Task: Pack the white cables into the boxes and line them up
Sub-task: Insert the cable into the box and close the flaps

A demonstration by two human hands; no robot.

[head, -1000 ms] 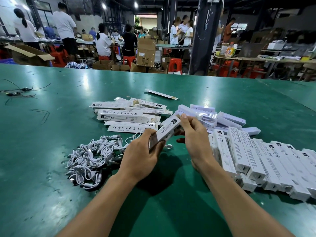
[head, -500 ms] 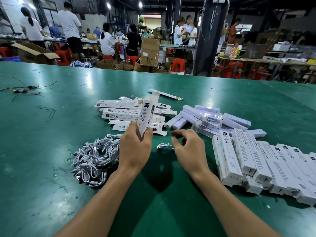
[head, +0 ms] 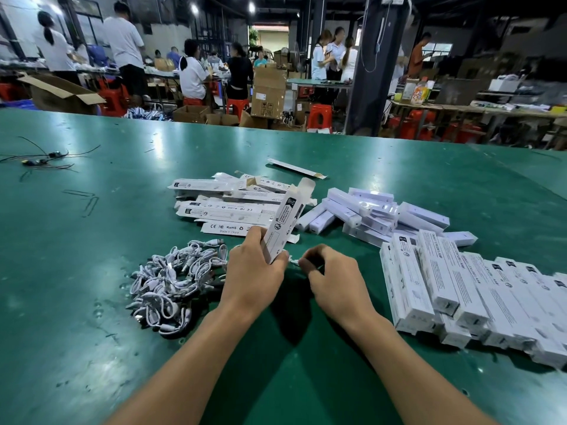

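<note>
One white box (head: 283, 222) stands tilted in my left hand (head: 254, 271), its far end up and its top flap open. My fingers and thumb are wrapped round its near end, so that hand is clamped on the box. Just right of it, a single white cable (head: 293, 261) lies on the green table (head: 61, 302) in the gap between my hands. My right hand (head: 334, 280) is down at that cable's end with thumb and forefinger curled toward it. I cannot tell whether they have closed on the cable or only touch it.

Left of my left wrist sits the heap of loose white cables (head: 175, 277), coiled and tangled together. Beyond the held box, on the far side, lies a pile of flat boxes (head: 224, 207), overlapping and mostly pointing left to right. Right of those is a jumble of closed boxes (head: 377, 213), stacked at odd angles. Nearer and further right, the lined-up boxes (head: 460, 286) lie side by side, long sides touching, the row running off the right edge. One flat box (head: 296, 168) lies alone further away on the table. At the far left edge lie some thin black wires (head: 46, 156). Past the table, people work at other benches among cardboard cartons (head: 268, 93) and red stools (head: 319, 116).
</note>
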